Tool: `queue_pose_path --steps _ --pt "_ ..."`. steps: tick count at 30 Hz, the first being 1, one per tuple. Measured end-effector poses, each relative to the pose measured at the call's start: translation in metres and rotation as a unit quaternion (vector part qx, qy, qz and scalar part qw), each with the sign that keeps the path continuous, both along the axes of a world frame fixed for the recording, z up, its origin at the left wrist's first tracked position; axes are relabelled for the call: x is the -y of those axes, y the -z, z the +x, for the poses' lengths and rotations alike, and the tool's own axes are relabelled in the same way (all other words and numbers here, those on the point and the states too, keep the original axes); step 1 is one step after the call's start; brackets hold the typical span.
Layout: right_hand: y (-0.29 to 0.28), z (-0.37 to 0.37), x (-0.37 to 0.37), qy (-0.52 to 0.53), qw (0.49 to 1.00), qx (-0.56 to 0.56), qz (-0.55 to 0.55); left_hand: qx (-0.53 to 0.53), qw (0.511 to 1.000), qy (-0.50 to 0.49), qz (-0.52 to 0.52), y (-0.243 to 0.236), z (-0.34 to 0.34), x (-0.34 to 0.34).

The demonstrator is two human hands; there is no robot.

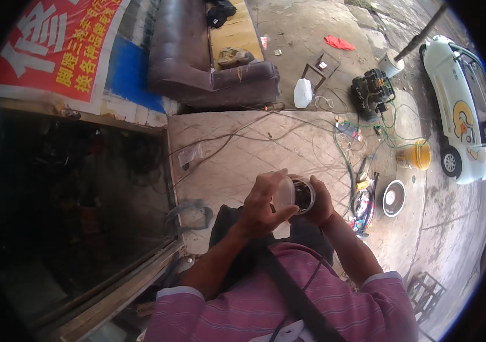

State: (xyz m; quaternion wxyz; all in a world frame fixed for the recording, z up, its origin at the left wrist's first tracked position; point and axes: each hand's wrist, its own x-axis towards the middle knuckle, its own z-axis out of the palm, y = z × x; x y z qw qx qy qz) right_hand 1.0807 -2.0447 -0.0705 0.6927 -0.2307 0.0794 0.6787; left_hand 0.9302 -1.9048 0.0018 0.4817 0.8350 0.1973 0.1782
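Note:
My right hand (323,204) is wrapped around a small round clear tub (313,194), held up in front of my lap with its mouth showing. Small dark pieces (301,196) lie inside it, too small to name. Beside the mouth, my left hand (260,199) grips a translucent round lid (284,194) between thumb and fingers. The lid is tilted and off the tub's mouth, close against its left side. Part of the tub's wall is hidden behind my fingers.
Hoses and cables (237,134) cross the paving ahead. To the right are loose tools (364,202), a metal basin (394,198), a yellow bucket (415,155) and a black machine (372,91). A brown sofa (180,51) stands ahead, a white car (459,108) at far right.

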Motion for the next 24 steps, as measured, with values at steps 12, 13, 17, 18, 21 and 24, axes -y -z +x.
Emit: queue_pose_path --steps 12,13,17,18,21,24 --pt "-0.053 -0.168 -0.249 -0.264 0.931 0.216 -0.130 -0.004 0.969 -0.245 -0.024 -0.019 -0.196 -0.143" --pt "-0.053 -0.175 -0.266 -0.309 0.923 0.171 -0.152 -0.007 0.968 -0.249 -0.012 -0.016 -0.208 -0.153" --pt "-0.055 -0.208 -0.336 -0.424 0.821 0.377 -0.068 -0.024 0.954 -0.299 0.001 -0.008 -0.248 -0.196" --pt "-0.055 -0.215 -0.354 -0.433 0.820 0.367 -0.071 -0.028 0.949 -0.316 -0.003 -0.010 -0.255 -0.210" --pt "-0.052 -0.245 -0.410 -0.431 0.877 0.170 -0.129 -0.050 0.922 -0.383 -0.004 -0.032 -0.277 -0.251" --pt "-0.055 -0.278 -0.467 -0.468 0.868 0.161 -0.041 -0.083 0.887 -0.453 -0.043 -0.048 -0.306 -0.288"
